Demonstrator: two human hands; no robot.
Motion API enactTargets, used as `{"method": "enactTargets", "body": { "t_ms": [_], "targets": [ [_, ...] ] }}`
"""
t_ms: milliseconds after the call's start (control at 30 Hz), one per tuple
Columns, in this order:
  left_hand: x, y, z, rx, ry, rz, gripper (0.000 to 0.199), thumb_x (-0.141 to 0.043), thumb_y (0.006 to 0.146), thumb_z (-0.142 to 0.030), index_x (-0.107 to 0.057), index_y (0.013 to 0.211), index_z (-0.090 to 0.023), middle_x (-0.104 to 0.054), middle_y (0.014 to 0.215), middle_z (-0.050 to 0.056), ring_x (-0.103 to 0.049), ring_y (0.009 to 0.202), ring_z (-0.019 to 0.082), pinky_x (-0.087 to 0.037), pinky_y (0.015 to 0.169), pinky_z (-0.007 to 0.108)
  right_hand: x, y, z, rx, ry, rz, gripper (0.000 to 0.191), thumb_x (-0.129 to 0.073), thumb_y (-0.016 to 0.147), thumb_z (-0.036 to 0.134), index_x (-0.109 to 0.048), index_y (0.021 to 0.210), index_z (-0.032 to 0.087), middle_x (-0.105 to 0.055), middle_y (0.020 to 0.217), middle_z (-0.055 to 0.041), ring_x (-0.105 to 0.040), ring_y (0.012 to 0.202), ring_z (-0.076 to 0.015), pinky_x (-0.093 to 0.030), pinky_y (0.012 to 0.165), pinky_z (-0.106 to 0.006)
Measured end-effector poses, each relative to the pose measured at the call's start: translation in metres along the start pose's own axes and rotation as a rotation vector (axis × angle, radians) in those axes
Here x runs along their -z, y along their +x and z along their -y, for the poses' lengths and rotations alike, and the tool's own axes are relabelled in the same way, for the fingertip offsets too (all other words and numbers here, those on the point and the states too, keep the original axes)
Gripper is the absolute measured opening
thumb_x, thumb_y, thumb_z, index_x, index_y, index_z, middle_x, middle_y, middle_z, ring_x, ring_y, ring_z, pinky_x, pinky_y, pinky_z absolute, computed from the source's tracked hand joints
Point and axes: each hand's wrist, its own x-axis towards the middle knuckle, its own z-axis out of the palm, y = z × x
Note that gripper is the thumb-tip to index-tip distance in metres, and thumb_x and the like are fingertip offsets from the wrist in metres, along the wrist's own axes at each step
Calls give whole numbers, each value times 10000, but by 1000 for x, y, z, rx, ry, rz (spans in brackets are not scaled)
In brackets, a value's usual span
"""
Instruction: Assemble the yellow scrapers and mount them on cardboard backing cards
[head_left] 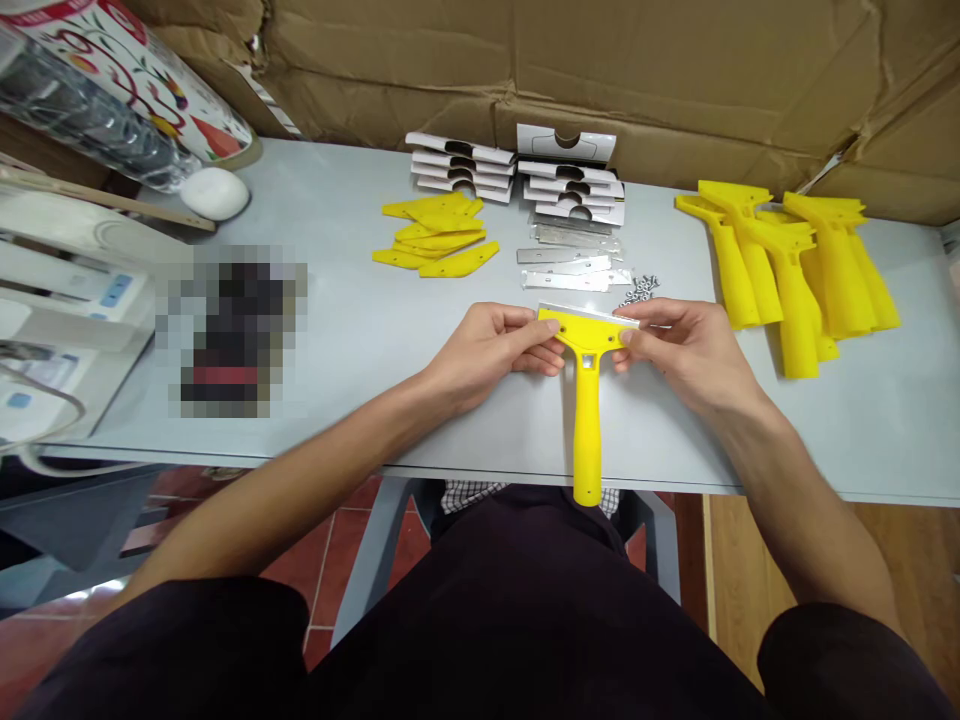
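head view: left hand point(487, 350) grips the left end of the yellow scraper point(586, 400) head; right hand point(682, 345) pinches the right end. a metal blade point(589, 313) lies along the head's top edge. the scraper handle extends toward the person, past the table point(337, 330) edge. loose blades point(566, 268), screws point(641, 290), yellow plates point(439, 238), white card sleeves point(517, 175) and a pile of scraper bodies point(795, 265) lie beyond.

Scraper point(586, 400) on the worktop point(360, 330) at its near edge, blades point(570, 262) just behind it, screws point(641, 290) right of blades, card sleeves point(517, 172) further back, covers point(439, 235) left, handles point(795, 265) right, box point(600, 70) behind all
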Motion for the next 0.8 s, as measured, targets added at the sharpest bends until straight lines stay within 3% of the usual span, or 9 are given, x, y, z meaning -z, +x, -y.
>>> {"method": "enactTargets", "body": {
  "t_ms": [233, 400, 500, 633, 733, 800],
  "targets": [
    [-2, 0, -1, 5, 6, -21, 210, -783, 941, -231, -835, 778, -110, -816, 792, 138, -774, 654, 171, -675, 728, 308, 2, 0, -2, 0, -6, 47, 276, -937, 821, 364, -831, 1037, 228, -814, 831, -29, -779, 663, -202, -706, 755, -431],
    [-3, -2, -1, -18, 51, -51, 223, -783, 926, -238, -821, 739, -124, -808, 769, 130, -762, 636, 172, -680, 740, 326, 3, -4, 10, -14, -87, 87, 358, -933, 847, 433, -808, 1096, 208, -801, 797, -43, -783, 654, -222, -686, 688, -421],
    [-3, -2, 1, -29, 68, -66, 228, -786, 926, -247, -823, 735, -128, -814, 779, 137, -768, 646, 182, -683, 749, 337, 16, -6, 21, 64, -193, -21, 318, -885, 894, 483, -821, 1071, 227, -808, 874, -64, -737, 606, -205, -632, 582, -405],
    [-2, -2, 1, -38, 85, -69, 236, -794, 935, -252, -832, 740, -126, -819, 789, 155, -778, 657, 199, -684, 752, 355, 43, -4, 24, 204, -493, -289, 221, -824, 930, 438, -849, 1050, 255, -793, 915, -63, -657, 593, -189, -531, 538, -400],
    [-4, -3, -1, -38, 106, -80, 243, -790, 940, -252, -827, 735, -128, -818, 784, 154, -783, 660, 207, -687, 757, 368, 51, -2, 19, 251, -849, -249, 124, -752, 932, 316, -857, 954, 254, -799, 864, -57, -681, 701, -227, -569, 756, -455],
    [-5, -4, -2, -29, 121, -94, 242, -774, 950, -243, -823, 744, -126, -822, 793, 148, -785, 662, 203, -691, 766, 369, 48, -1, 16, 255, -1037, -189, 155, -699, 927, 258, -852, 924, 234, -804, 864, -63, -692, 733, -242, -555, 812, -468]
  ]
}}
